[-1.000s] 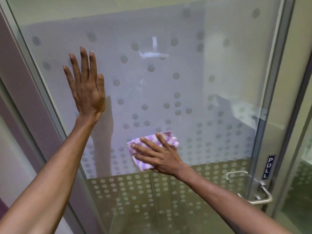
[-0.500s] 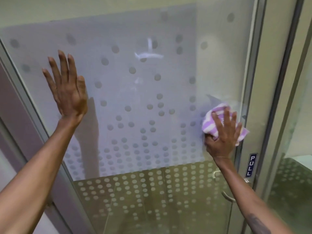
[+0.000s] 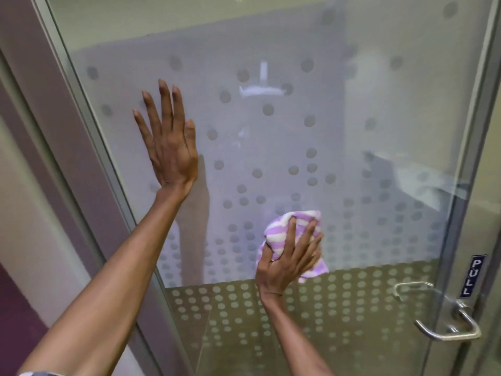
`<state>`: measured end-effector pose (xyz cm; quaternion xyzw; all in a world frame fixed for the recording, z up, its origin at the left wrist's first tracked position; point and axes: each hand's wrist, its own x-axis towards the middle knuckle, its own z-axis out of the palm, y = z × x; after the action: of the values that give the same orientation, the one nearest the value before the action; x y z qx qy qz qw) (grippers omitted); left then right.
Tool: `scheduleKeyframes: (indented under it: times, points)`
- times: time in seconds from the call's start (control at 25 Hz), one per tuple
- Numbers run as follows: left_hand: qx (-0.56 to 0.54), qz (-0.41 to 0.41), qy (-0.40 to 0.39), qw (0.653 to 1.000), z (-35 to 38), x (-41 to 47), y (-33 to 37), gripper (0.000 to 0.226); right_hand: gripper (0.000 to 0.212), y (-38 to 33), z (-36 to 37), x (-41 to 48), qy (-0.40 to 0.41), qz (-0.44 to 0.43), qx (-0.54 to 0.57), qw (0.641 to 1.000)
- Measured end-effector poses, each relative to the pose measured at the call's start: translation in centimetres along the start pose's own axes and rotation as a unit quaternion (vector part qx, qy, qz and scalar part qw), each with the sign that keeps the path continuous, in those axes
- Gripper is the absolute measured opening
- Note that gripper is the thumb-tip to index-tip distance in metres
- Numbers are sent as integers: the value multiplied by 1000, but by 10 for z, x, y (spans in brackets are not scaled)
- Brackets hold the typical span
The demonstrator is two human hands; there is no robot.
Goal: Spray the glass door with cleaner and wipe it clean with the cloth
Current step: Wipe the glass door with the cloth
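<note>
The glass door [image 3: 352, 131] fills the view, frosted and patterned with grey dots. My left hand [image 3: 169, 142] rests flat on the glass at upper left, fingers straight and pointing up. My right hand [image 3: 287, 259] holds a bunched purple-and-white striped cloth [image 3: 305, 217] against the glass at lower centre. Its fingers are spread over the cloth and its thumb is hooked into the cloth's left edge. No spray bottle is in view.
A metal lever handle [image 3: 447, 329] sits at the door's lower right, below a blue PULL label [image 3: 471, 275]. The grey door frame [image 3: 81, 131] runs diagonally down the left, with a wall beside it. The right frame post stands past the handle.
My right hand swept the cloth from lower centre out to the right edge near the PULL label, then back to lower centre. My left hand stayed flat on the glass.
</note>
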<state>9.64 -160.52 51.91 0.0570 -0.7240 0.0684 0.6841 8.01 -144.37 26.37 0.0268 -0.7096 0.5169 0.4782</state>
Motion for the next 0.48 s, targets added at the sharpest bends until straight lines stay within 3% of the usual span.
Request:
scheduleKeyframes:
  times: [0.12,0.32,0.48]
  points:
    - [-3,-7,-16,1000,-3,0,-1,53,85,-24,25,-51,-55,-113,-60,990]
    - [-7,-10,-32,999,-5,-1,0,53,62,-34,48,-65,-87,-299,-97,945]
    - [-21,-3,-26,999,-1,-3,-7,52,60,-37,39,-30,-95,-400,-96,906]
